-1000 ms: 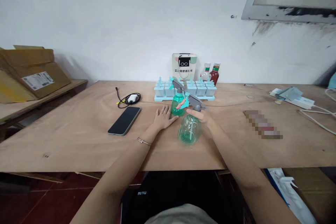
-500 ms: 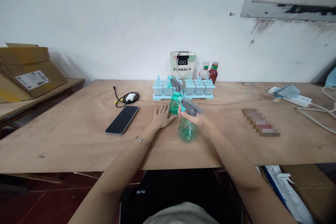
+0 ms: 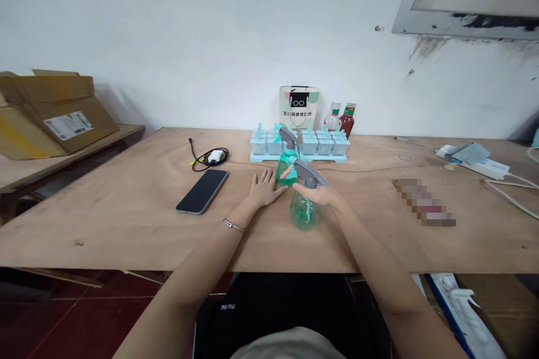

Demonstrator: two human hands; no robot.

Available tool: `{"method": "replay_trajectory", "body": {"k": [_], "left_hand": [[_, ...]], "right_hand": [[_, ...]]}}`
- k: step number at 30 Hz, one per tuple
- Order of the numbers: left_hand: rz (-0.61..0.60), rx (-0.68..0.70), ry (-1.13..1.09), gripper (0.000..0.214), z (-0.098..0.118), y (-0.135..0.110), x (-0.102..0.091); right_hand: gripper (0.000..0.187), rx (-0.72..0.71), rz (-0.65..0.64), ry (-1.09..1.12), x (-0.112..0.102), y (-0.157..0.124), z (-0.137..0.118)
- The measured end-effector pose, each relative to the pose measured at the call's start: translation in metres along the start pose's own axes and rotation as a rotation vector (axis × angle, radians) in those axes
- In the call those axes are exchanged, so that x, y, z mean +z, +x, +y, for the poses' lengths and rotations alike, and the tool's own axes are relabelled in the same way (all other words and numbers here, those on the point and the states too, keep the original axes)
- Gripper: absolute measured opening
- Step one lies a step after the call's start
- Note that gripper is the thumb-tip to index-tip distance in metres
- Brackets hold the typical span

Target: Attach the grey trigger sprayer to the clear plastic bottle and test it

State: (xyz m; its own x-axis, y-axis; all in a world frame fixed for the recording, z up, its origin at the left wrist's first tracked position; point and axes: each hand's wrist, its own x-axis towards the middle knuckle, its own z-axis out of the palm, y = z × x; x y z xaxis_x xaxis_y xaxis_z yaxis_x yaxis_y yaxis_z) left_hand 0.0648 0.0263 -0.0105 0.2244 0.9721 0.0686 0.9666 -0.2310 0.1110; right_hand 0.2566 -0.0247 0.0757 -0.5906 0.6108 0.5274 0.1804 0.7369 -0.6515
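My right hand [image 3: 322,193] is wrapped round the neck of a pale green see-through spray bottle [image 3: 305,216] with a grey and turquoise trigger head. Its index finger sticks out to the left by the trigger. The bottle is upright, low at the table; I cannot tell if its base touches. Flat on the wood, fingers apart, lies my left hand [image 3: 263,189], holding nothing. Just behind both hands stands a second, deeper green spray bottle [image 3: 284,166], partly hidden by the front bottle and my right hand.
Light blue ice-pop moulds [image 3: 324,147] stand behind the bottles, before a paper bag [image 3: 288,105] and two glass bottles [image 3: 347,119]. Left lie a phone [image 3: 202,192] and a charger with cable [image 3: 216,156]. A blurred flat item [image 3: 423,203] and a power strip [image 3: 490,167] lie right.
The whole view has shifted slightly, so things appear a little further right. My right index finger now reaches out further from the trigger. My left hand stays flat on the table.
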Motion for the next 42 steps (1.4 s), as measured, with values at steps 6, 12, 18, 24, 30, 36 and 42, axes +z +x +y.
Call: {"method": "replay_trajectory", "body": {"k": [6, 12, 18, 24, 30, 36, 42], "left_hand": [[0.006, -0.001, 0.007, 0.073, -0.001, 0.001, 0.002], [-0.007, 0.005, 0.0, 0.074, 0.0, -0.001, 0.001], [0.004, 0.009, -0.019, 0.075, 0.0, -0.003, -0.001], [0.011, 0.008, -0.028, 0.074, 0.0, -0.003, -0.002], [-0.016, 0.004, -0.029, 0.076, 0.001, -0.003, -0.003], [0.007, 0.01, -0.023, 0.074, 0.001, -0.003, -0.003], [-0.008, 0.002, -0.02, 0.074, 0.002, -0.004, -0.004]], "right_hand": [[0.011, 0.03, -0.012, 0.009, 0.001, 0.001, 0.0], [0.013, 0.032, 0.013, 0.02, 0.002, 0.0, 0.002], [0.016, 0.035, -0.021, -0.027, -0.001, 0.0, 0.007], [0.019, 0.068, 0.001, 0.04, 0.001, -0.001, 0.015], [0.019, 0.021, -0.047, 0.055, -0.001, 0.001, 0.011], [0.016, 0.082, -0.008, 0.071, 0.001, -0.001, 0.011], [0.021, 0.044, -0.027, 0.091, 0.001, 0.001, 0.011]]}}
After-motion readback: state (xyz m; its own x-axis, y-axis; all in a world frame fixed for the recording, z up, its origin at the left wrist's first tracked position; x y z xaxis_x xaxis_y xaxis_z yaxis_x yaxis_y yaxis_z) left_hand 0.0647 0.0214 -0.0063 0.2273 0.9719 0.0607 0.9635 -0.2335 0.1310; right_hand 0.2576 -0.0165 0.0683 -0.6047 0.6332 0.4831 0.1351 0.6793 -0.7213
